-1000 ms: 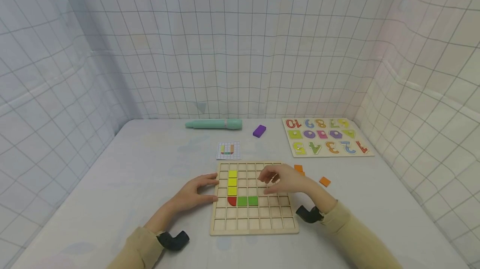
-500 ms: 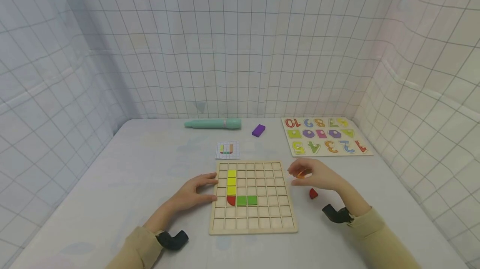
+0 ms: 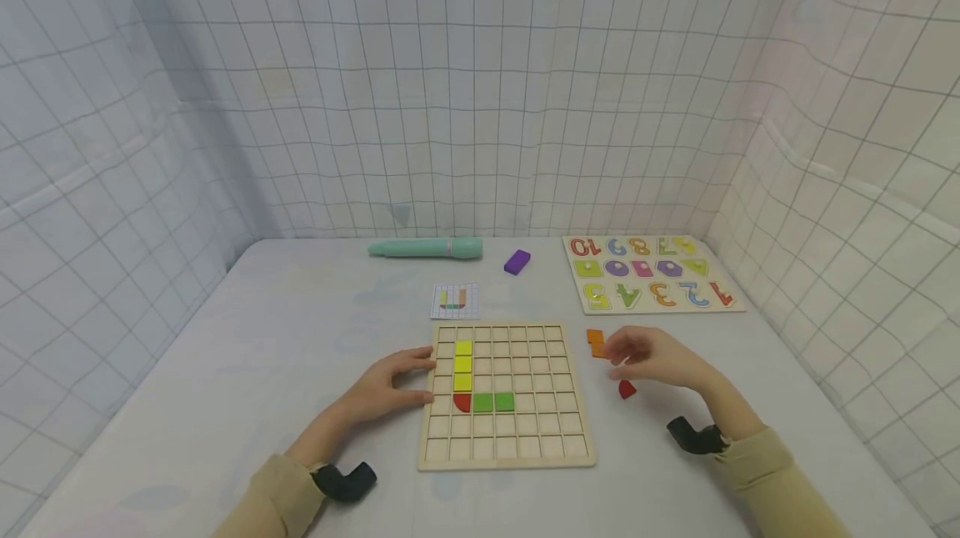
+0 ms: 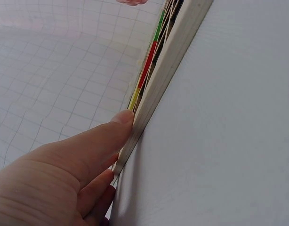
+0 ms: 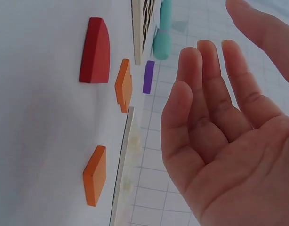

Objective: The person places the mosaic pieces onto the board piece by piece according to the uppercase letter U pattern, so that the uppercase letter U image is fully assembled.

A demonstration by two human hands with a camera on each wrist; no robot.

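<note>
A wooden grid board (image 3: 506,448) lies flat on the table. In its cells sit yellow square tiles (image 3: 463,364) in a column, a red quarter-round tile (image 3: 462,403) below them, and two green square tiles (image 3: 494,402) beside the red one. My left hand (image 3: 384,385) rests against the board's left edge, its thumb touching the side in the left wrist view. Right of the board, my right hand (image 3: 654,356) hovers with loosely bent fingers, holding nothing in the right wrist view. Close to it lie orange tiles (image 3: 596,344), a loose red quarter-round tile (image 3: 627,389) and another orange tile (image 5: 94,176).
Behind the board lies a small pattern card (image 3: 455,301) showing a coloured shape. Further back are a teal pen-shaped object (image 3: 426,248) and a purple block (image 3: 517,262). A number-and-shape puzzle board (image 3: 657,275) lies at the back right.
My right hand has moved right, from over the board to beside the loose tiles, uncovering the red quarter-round tile. The left hand and the tiles on the board stay put.
</note>
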